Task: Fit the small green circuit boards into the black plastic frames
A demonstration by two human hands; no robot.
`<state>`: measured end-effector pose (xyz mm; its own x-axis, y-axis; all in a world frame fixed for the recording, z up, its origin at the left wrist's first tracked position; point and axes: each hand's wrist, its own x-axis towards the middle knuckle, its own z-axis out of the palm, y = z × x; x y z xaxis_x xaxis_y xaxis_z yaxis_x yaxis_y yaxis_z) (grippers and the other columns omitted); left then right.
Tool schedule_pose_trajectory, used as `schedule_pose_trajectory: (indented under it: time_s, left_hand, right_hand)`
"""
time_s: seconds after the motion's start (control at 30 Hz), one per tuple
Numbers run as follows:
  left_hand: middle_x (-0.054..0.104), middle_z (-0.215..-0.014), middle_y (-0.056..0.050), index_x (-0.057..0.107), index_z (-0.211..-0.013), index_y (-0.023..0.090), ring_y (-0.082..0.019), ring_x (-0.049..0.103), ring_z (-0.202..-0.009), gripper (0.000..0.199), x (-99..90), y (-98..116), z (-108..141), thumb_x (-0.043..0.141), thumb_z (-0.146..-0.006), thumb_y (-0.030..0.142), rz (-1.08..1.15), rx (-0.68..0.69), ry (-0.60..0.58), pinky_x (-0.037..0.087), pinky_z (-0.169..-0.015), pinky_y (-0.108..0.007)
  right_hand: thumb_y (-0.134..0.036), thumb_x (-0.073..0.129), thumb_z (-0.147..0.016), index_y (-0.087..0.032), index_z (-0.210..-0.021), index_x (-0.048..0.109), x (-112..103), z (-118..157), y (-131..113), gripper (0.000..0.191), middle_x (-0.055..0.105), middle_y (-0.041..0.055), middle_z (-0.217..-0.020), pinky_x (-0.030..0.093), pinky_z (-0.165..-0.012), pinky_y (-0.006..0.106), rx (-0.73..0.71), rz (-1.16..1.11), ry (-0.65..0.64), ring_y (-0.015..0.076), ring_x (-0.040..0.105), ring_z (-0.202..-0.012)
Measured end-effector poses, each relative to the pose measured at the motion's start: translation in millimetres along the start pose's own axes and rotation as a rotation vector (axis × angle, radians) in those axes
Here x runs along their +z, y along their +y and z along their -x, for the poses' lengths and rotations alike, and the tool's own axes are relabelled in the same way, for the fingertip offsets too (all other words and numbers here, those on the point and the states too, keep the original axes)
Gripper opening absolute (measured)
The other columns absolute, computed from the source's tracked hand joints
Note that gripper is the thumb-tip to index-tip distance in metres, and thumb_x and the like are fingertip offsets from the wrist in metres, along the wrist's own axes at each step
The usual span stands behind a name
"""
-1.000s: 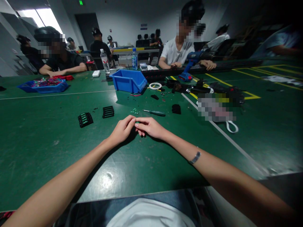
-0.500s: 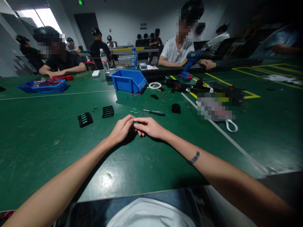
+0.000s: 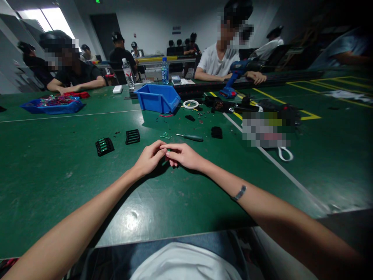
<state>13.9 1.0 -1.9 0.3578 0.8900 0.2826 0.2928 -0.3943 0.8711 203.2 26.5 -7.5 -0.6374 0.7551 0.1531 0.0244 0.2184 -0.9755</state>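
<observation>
While the hands [image 3: 167, 155] pinch a small green piece [image 3: 168, 150], smooth glossy green tabletop [image 3: 157, 210], slim-shafted screwdriver [image 3: 192, 137], angular blue plastic bin [image 3: 157, 98]

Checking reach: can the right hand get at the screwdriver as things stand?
Probably yes: the screwdriver lies just beyond the right hand, nothing visible between, though its fingers hold a small green part.

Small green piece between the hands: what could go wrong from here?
The fingers of the left hand and right hand mostly hide the small green piece, so a slip might go unseen.
Dropped, it could blend into the green tabletop or the loose green bits.
The green-handled screwdriver lies loose just beyond; a knock could roll it.
</observation>
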Motion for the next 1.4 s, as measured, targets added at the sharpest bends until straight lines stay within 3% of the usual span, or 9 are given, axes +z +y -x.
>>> schedule_pose_trajectory:
  time_s: [0.6,1.4]
  left_hand:
    - [0.065,-0.088,-0.003,0.063,-0.104,0.015,-0.016,0.056,-0.074,0.036,1.4,-2.6,-0.9,0.044,-0.103,0.045,-0.073,0.036,0.021,0.043,-0.066,-0.024]
    - [0.065,-0.09,-0.003,0.063,-0.106,0.015,-0.016,0.058,-0.078,0.033,1.6,-4.1,-0.9,0.043,-0.104,0.041,-0.116,0.061,0.028,0.045,-0.07,-0.025]
  right_hand:
    - [-0.029,0.061,-0.094,-0.012,-0.131,0.065,-0.7,-0.6,3.1,0.04,0.061,-0.0015,-0.071,0.047,-0.048,0.02,-0.009,-0.009,0.006,0.0095,0.058,-0.056]
    - [-0.025,0.059,-0.093,-0.01,-0.128,0.064,-1.0,0.6,0.7,0.039,0.061,-0.001,-0.073,0.048,-0.047,0.02,-0.02,0.0,0.011,0.0085,0.057,-0.054]
